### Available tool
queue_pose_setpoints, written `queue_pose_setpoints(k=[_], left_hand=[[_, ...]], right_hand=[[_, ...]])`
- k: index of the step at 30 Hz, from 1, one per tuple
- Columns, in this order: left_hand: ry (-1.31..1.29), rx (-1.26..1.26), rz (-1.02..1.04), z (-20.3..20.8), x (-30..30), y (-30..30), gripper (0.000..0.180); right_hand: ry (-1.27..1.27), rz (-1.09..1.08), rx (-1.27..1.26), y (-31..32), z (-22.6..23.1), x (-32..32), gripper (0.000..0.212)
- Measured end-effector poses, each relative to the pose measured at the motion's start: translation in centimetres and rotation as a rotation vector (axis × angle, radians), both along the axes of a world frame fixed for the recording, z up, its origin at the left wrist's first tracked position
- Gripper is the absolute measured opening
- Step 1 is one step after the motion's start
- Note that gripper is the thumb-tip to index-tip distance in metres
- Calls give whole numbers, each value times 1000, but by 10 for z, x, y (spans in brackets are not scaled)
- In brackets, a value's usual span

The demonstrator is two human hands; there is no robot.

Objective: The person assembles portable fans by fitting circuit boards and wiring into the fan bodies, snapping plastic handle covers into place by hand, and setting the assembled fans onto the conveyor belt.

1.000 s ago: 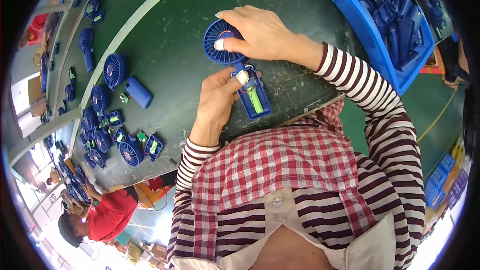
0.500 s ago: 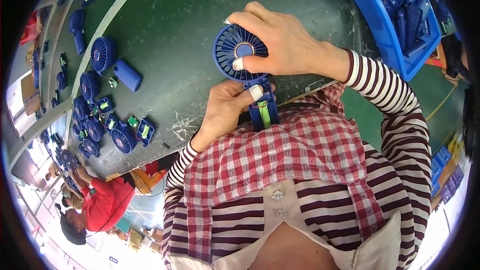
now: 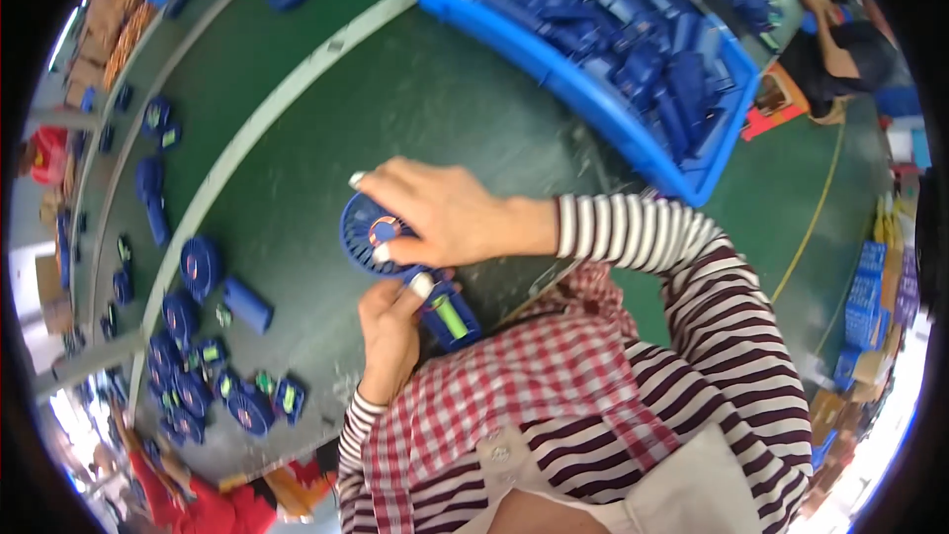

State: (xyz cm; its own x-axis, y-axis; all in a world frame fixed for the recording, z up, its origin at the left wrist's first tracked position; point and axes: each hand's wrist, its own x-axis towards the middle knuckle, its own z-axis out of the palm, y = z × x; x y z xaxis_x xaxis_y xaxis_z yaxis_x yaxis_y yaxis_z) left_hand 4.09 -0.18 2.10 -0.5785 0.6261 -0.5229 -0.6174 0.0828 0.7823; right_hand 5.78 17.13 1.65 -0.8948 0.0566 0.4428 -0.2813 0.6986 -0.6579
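Near the table's front edge I hold a blue handheld fan (image 3: 358, 233) by both ends of its neck. My right hand (image 3: 455, 213) is closed over the round slatted head, its thumb near the copper-coloured ring at the hub. My left hand (image 3: 388, 334) pinches the handle (image 3: 457, 319) just below the head, thumb on top. The handle lies open, with a lime-green strip inside, and points toward my apron. My fingers hide part of the head and the neck joint.
Several blue fan heads (image 3: 201, 267) and opened handles with green parts cluster at the left, beside a loose blue handle shell (image 3: 246, 305). A blue bin (image 3: 554, 79) full of blue parts stands far right. A pale curved strip (image 3: 267, 119) crosses the table. Other people (image 3: 213, 510) work nearby.
The view has swung to the right, bringing more of the blue bin in. Both hands keep the same hold on the fan, which sits lower and further left in the picture.
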Motion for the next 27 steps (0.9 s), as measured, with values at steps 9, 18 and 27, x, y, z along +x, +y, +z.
queue_pose_setpoints(k=[9,18,27], left_hand=[[-11,115,36,-25,-33,19,26],[-86,30,63,-11,-44,14,25],[-110,75,130,-25,-57,2,25]], right_hand=[[-183,-84,307,9,6,-29,47],[-304,-836,689,194,84,30,15],[-728,-833,886,310,47,60,22]])
